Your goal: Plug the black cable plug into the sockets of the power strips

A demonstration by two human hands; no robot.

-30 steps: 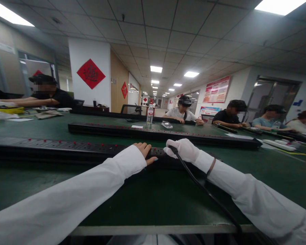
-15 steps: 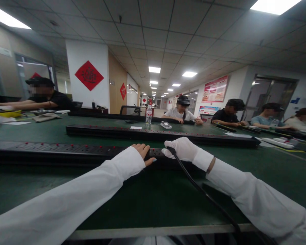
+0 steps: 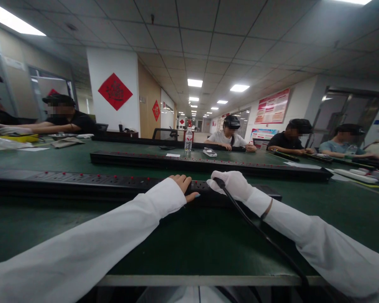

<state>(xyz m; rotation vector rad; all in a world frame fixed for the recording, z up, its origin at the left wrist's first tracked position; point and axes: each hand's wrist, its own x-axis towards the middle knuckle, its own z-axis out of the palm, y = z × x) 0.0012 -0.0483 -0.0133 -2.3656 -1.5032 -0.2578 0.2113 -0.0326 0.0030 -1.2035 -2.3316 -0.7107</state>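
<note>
Along black socket strip [image 3: 104,184] | left hand [image 3: 183,185]: grip unclear | right hand [image 3: 235,184]: holding plug [image 3: 220,182], tip hidden

Green table [image 3: 189,248], black power strips [image 3: 104,182], bottle [image 3: 188,140]

Looks from the wearer's head, just above the front edge [image 3: 189,280] of the green table [image 3: 164,252], forward and down across it. Sits near the left hand [image 3: 183,184] and the right hand [image 3: 234,185], well apart from the co-worker opposite [image 3: 216,138]. Spans wide, from ceiling [image 3: 196,25] at top to front edge at bottom, facing along the corridor [image 3: 202,136].
</note>
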